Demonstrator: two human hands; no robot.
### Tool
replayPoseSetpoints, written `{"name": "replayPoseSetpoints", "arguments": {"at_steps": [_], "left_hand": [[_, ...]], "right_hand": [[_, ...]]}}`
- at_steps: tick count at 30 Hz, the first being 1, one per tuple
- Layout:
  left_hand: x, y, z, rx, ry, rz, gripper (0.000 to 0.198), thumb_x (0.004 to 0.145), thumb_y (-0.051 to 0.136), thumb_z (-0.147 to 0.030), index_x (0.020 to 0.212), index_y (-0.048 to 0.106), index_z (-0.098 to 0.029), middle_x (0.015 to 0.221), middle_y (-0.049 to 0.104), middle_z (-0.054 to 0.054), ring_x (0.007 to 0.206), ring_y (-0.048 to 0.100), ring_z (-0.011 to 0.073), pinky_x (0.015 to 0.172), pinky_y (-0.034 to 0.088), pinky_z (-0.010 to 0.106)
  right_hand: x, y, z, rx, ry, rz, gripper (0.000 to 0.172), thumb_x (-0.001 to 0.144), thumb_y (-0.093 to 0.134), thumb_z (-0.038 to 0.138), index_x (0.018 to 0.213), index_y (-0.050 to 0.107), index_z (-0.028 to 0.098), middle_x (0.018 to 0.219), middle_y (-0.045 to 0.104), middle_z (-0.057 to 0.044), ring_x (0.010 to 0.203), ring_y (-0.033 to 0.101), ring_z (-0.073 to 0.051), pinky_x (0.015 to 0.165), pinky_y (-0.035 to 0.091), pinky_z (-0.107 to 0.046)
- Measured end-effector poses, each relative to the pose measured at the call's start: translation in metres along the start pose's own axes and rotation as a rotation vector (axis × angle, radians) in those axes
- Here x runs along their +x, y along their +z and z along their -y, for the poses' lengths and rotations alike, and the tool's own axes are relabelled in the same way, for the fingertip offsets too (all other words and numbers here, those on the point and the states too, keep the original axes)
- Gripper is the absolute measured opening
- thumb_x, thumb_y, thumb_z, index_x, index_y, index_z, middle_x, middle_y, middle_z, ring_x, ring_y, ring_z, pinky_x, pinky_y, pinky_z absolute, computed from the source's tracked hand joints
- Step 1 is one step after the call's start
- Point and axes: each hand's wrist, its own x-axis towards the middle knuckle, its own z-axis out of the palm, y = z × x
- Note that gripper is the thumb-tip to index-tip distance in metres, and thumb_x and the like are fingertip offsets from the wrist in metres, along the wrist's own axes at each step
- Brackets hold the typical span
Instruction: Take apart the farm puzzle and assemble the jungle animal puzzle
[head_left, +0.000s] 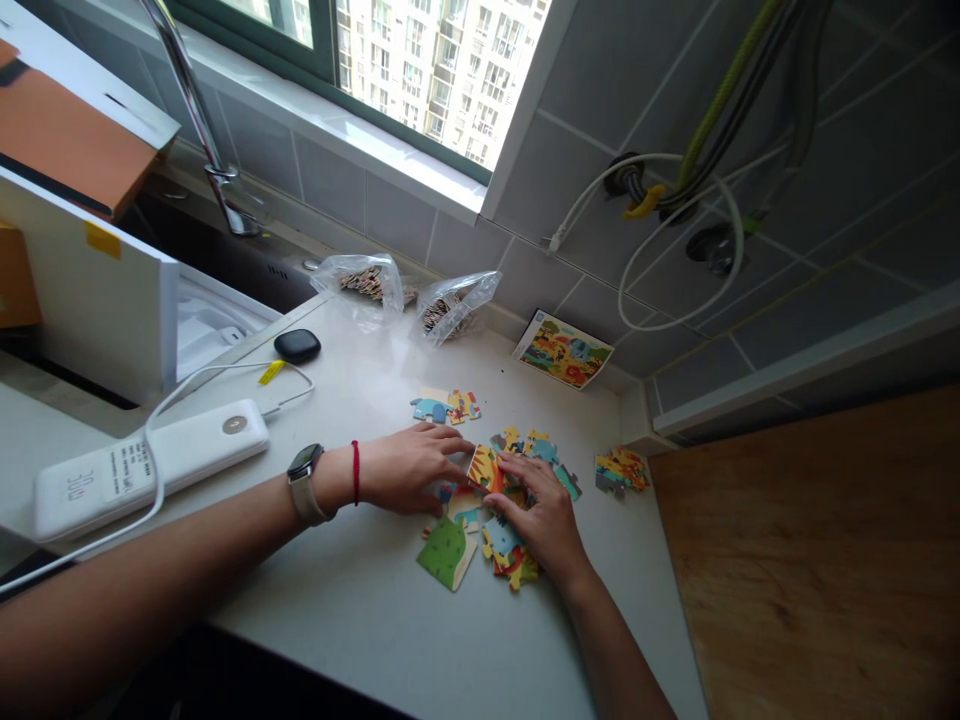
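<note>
From the head camera, both hands close in on a jigsaw piece on a white counter — the left hand and right hand are half-open, fingertips meeting at the piece, though I cannot tell whether either grips it. Loose pieces lie bunched beneath them, within easy reach, while a picture card sits against the tiled wall — apparently kept in sight as a guide — beside plastic bags.
</note>
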Motion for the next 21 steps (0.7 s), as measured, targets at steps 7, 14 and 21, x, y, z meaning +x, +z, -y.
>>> {"name": "replayPoseSetpoints", "arguments": {"at_steps": [7, 14, 21], "left_hand": [[0.003, 0.009, -0.003, 0.021, -0.052, 0.010, 0.052, 0.084, 0.083, -0.045, 0.132, 0.069, -0.034, 0.150, 0.055, 0.012, 0.133, 0.053, 0.0399, 0.109, 0.043, 0.054], [0.002, 0.000, 0.011, 0.008, -0.162, -0.023, 0.047, 0.073, 0.091, -0.052, 0.103, 0.073, -0.020, 0.137, 0.061, 0.015, 0.123, 0.060, 0.0366, 0.099, 0.049, 0.045], [-0.005, -0.013, 0.025, 0.009, -0.198, -0.056, 0.045, 0.066, 0.094, -0.050, 0.087, 0.071, -0.017, 0.120, 0.066, 0.013, 0.103, 0.063, 0.0294, 0.086, 0.050, 0.037]], "right_hand": [[0.000, -0.002, -0.006, -0.004, 0.037, 0.031, 0.035, 0.081, 0.087, 0.039, 0.113, 0.079, 0.027, 0.121, 0.078, -0.009, 0.116, 0.068, -0.031, 0.104, 0.054, -0.052], [0.000, -0.003, -0.004, -0.019, 0.017, 0.076, 0.037, 0.080, 0.088, 0.039, 0.115, 0.079, 0.026, 0.119, 0.079, -0.009, 0.112, 0.069, -0.031, 0.102, 0.055, -0.052], [-0.001, -0.004, -0.002, -0.026, -0.011, 0.118, 0.037, 0.081, 0.088, 0.035, 0.115, 0.078, 0.026, 0.120, 0.078, -0.009, 0.113, 0.071, -0.030, 0.104, 0.056, -0.052]]}}
